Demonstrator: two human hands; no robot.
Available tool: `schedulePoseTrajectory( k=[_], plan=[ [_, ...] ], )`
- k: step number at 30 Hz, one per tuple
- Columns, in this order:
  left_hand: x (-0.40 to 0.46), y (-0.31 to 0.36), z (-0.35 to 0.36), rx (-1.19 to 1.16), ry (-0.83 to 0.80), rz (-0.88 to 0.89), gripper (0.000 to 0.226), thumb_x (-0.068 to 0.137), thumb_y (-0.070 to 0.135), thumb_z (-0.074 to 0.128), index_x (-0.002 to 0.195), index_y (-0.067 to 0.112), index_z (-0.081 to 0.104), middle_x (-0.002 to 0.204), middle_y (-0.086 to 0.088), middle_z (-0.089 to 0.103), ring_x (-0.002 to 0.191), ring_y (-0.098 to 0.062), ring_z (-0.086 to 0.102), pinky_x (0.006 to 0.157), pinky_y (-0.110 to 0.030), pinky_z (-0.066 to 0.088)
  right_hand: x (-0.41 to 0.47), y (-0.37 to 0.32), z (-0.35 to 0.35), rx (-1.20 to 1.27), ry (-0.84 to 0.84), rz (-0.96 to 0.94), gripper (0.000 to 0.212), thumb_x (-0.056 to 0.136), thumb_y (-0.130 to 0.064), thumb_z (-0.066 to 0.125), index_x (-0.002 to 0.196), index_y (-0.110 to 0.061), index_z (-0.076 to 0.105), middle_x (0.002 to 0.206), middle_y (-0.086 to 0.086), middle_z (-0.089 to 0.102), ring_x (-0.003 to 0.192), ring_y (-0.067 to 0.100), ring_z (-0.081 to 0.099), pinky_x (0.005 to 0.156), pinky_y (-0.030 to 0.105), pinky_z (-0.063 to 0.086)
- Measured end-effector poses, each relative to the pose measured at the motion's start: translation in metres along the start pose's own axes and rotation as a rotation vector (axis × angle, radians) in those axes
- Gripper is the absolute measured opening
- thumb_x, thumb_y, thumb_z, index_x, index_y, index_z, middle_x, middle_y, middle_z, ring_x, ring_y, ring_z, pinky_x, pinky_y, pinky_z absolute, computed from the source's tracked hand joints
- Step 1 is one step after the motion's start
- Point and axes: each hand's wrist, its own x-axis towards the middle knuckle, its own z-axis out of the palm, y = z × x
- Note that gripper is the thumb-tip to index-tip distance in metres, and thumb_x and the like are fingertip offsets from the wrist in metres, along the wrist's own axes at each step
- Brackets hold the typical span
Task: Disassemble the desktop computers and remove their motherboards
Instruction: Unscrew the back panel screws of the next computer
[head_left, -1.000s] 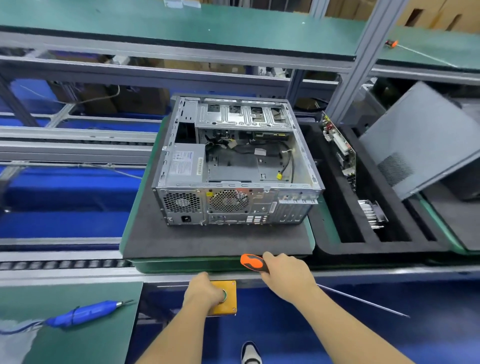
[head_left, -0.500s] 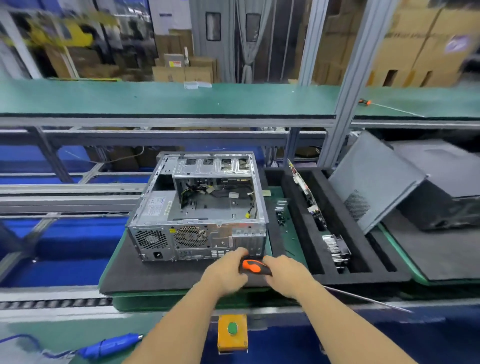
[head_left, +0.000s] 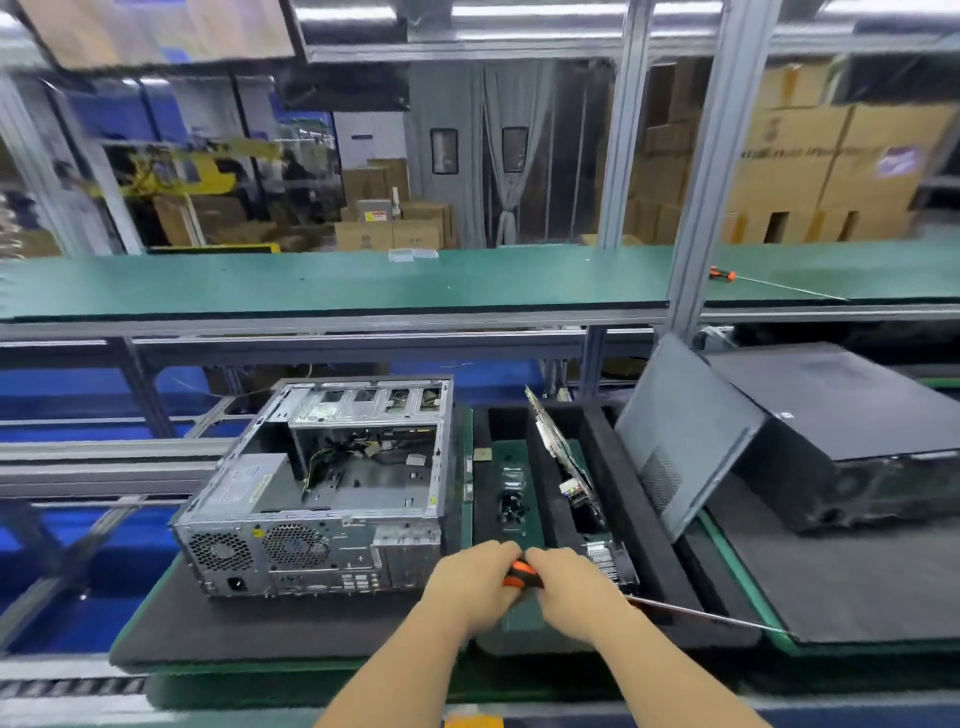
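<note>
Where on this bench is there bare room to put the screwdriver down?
Free: the black mat in front of the open computer case, and the green shelf above it. Crowded: the foam tray, holding screws, an upright circuit board and a leaning side panel. Both hands grip the screwdriver there.

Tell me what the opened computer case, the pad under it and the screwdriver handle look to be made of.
Opened computer case: bare sheet metal, probably steel, with a dull silver sheen and punched vent holes. Pad beneath it: likely dark foam, matte and thick-edged. Screwdriver handle, gripped by both hands: orange and black, probably plastic or rubber; too little shows to tell.
</note>
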Motion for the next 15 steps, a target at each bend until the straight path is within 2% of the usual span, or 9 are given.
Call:
schedulePoseTrajectory(
  k=[3, 6, 10, 13, 15],
  plan=[
    [0.0, 0.0, 0.002, 0.023, -0.004, 0.001, 0.028, 0.094, 0.045, 0.056, 0.117, 0.028, 0.051, 0.119, 0.005, 0.061, 0.108, -0.024, 0.06, 0.091, -0.041, 0.05, -0.001, 0.006, -0.001, 0.014, -0.023, -0.026, 0.017, 0.091, -0.025, 0.051, 0.107, -0.022, 0.048, 0.109, 0.007, 0.062, 0.099, 0.032, 0.06, 0.078, 0.04, 0.049],
    [0.002, 0.001, 0.003, 0.031, -0.009, -0.024, 0.027, 0.091, 0.042, 0.057, 0.112, 0.026, 0.051, 0.113, 0.003, 0.064, 0.103, -0.026, 0.062, 0.086, -0.04, 0.05, -0.001, 0.011, 0.004, 0.008, -0.047, -0.058, 0.027, 0.093, -0.03, 0.05, 0.119, -0.023, 0.045, 0.114, 0.006, 0.062, 0.104, 0.031, 0.058, 0.083, 0.042, 0.05],
    [0.004, -0.001, 0.008, 0.009, -0.048, -0.05, 0.028, 0.087, 0.049, 0.059, 0.105, 0.028, 0.055, 0.107, 0.005, 0.065, 0.098, -0.023, 0.062, 0.083, -0.037, 0.049, -0.002, 0.016, 0.013, -0.046, -0.061, -0.048, 0.017, 0.099, -0.026, 0.048, 0.115, -0.023, 0.043, 0.115, 0.007, 0.06, 0.102, 0.032, 0.059, 0.081, 0.042, 0.048],
    [0.005, -0.002, 0.014, -0.014, -0.081, -0.034, 0.029, 0.085, 0.048, 0.061, 0.107, 0.03, 0.059, 0.108, 0.006, 0.066, 0.1, -0.022, 0.062, 0.084, -0.035, 0.05, -0.004, 0.021, 0.014, -0.176, -0.06, -0.039, 0.022, 0.096, -0.019, 0.049, 0.118, -0.023, 0.044, 0.113, 0.008, 0.061, 0.101, 0.034, 0.06, 0.078, 0.042, 0.046],
    [0.005, -0.002, 0.016, -0.031, -0.089, -0.02, 0.026, 0.086, 0.04, 0.06, 0.11, 0.03, 0.058, 0.11, 0.006, 0.065, 0.102, -0.023, 0.061, 0.084, -0.034, 0.048, -0.004, 0.025, 0.014, -0.242, -0.049, -0.037, 0.028, 0.095, -0.016, 0.048, 0.121, -0.022, 0.043, 0.11, 0.009, 0.06, 0.098, 0.036, 0.06, 0.074, 0.041, 0.043]
  ],
)
